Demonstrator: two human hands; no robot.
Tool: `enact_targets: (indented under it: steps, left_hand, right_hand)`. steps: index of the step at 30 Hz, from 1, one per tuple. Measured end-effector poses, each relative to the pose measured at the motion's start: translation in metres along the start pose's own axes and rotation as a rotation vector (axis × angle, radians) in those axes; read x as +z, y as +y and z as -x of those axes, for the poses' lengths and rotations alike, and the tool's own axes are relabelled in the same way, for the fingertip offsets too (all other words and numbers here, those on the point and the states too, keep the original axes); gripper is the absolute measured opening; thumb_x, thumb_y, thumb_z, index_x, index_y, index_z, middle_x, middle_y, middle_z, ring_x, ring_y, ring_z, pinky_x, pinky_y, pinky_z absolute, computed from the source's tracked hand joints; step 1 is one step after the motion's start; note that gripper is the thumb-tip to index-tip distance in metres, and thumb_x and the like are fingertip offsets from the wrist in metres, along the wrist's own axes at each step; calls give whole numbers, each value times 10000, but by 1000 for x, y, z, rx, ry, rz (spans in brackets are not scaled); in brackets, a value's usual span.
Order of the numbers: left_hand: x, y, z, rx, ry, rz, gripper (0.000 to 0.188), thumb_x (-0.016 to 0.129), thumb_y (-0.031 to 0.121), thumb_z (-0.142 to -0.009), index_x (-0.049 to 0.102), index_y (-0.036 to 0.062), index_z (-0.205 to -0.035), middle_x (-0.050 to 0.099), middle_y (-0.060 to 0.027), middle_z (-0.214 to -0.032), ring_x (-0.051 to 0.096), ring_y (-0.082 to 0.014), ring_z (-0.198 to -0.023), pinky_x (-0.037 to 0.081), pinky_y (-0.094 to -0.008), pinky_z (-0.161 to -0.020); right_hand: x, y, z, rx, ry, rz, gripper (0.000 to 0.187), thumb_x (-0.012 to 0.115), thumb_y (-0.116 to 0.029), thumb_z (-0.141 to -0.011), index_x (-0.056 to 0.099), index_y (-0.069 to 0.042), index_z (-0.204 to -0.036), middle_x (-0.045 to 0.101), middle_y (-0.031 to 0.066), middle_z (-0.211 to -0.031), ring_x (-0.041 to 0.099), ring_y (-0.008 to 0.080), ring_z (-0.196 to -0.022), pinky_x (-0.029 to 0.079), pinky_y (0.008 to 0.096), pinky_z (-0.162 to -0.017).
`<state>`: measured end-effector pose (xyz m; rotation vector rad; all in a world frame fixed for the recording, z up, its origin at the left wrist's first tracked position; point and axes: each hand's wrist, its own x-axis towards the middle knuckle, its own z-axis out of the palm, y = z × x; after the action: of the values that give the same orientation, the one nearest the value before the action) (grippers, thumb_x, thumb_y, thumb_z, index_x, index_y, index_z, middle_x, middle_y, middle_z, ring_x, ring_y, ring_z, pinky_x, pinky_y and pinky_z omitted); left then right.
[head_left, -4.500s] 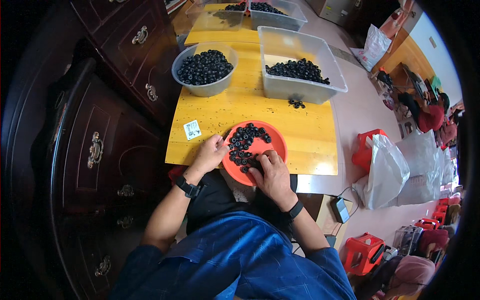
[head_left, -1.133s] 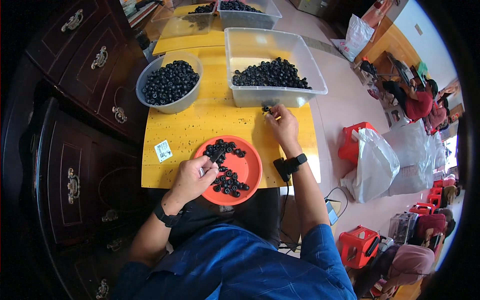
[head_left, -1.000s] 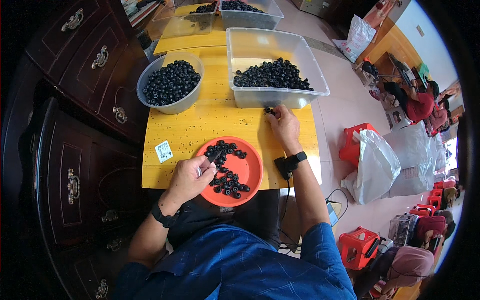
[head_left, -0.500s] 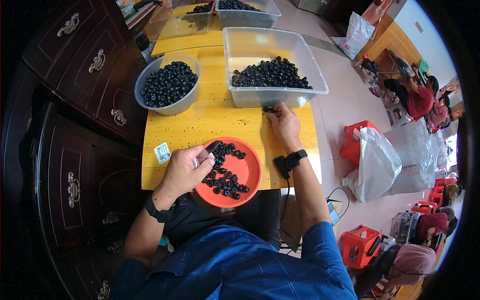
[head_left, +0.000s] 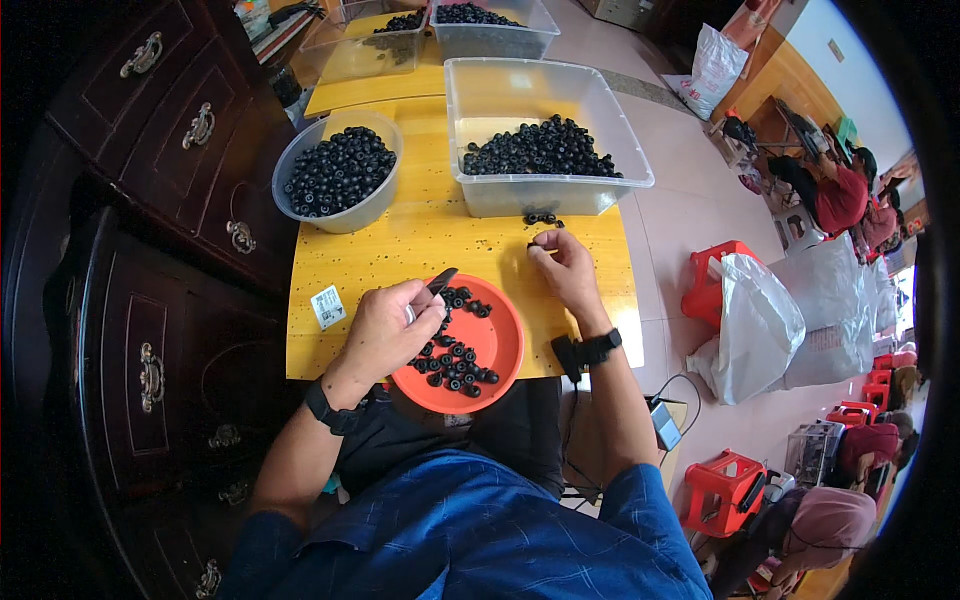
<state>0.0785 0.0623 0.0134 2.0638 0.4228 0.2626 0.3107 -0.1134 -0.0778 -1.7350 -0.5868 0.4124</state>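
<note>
Above the left side of an orange-red plate (head_left: 505, 345), my left hand (head_left: 388, 328) is closed round a thin, dark, blade-like tool (head_left: 442, 281) whose exact kind I cannot make out. Many small black, hollow round parts (head_left: 463, 367) lie on the plate. My right hand (head_left: 570, 272) is over the yellow table, right of the plate, its thumb and forefinger pinching a small black round part (head_left: 533, 246). Just beyond those fingers, several loose black parts (head_left: 543, 218) lie on the table by the front of a clear rectangular bin (head_left: 545, 192).
A translucent round tub (head_left: 348, 217) full of black parts stands at the left; the clear bin holds more. Black crumbs and a white label (head_left: 327, 306) lie on the yellow table (head_left: 440, 230). Dark drawers (head_left: 190, 140) border the left; red stools (head_left: 722, 492) and people are at the right.
My right hand has drawn back from the loose parts by the bin, toward me, with a small black part in its fingers. My left hand has shifted slightly to the right with the tool.
</note>
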Motion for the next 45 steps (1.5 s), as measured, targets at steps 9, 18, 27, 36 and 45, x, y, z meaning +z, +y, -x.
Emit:
enact_targets:
  steps: [9, 18, 27, 36, 45]
  left_hand:
    - [21, 35, -10, 128, 36, 59, 123, 677, 101, -878, 670, -22, -867, 669, -47, -722, 583, -84, -649, 472, -273, -595]
    - [37, 44, -14, 156, 32, -81, 174, 683, 150, -852, 630, 1, -779, 672, -168, -706, 670, -326, -636, 516, -401, -591]
    - [47, 49, -20, 217, 16, -175, 113, 687, 102, -846, 667, -9, -840, 663, -132, -687, 652, -235, -608, 503, -344, -590]
    - [54, 48, -35, 186, -71, -263, 121, 709, 111, -824, 672, -5, -831, 669, -121, -687, 662, -226, -612, 508, -333, -589]
    - [51, 43, -70, 141, -306, -182, 204, 782, 182, -797, 673, 10, -797, 676, -72, -697, 638, -139, -650, 501, -300, -622]
  right_hand:
    - [22, -30, 72, 245, -385, -1159, 259, 710, -100, -910, 601, -104, -1144, 651, 32, -1031, 575, 106, -803, 503, 233, -719]
    - [30, -42, 83, 224, -395, -1119, 203, 716, -68, -905, 625, -97, -1083, 663, -19, -929, 597, 61, -746, 503, 192, -684]
    - [22, -36, 84, 210, -361, -990, 203, 723, -102, -910, 615, -102, -1082, 670, -19, -926, 618, 52, -779, 508, 194, -695]
    - [19, -24, 81, 198, -382, -1083, 187, 705, -118, -928, 602, -104, -1083, 667, -9, -940, 644, 70, -801, 529, 200, -723]
    - [12, -9, 75, 324, -562, -1447, 192, 643, -146, -971, 593, -86, -1147, 659, 25, -1004, 679, 111, -886, 574, 222, -724]
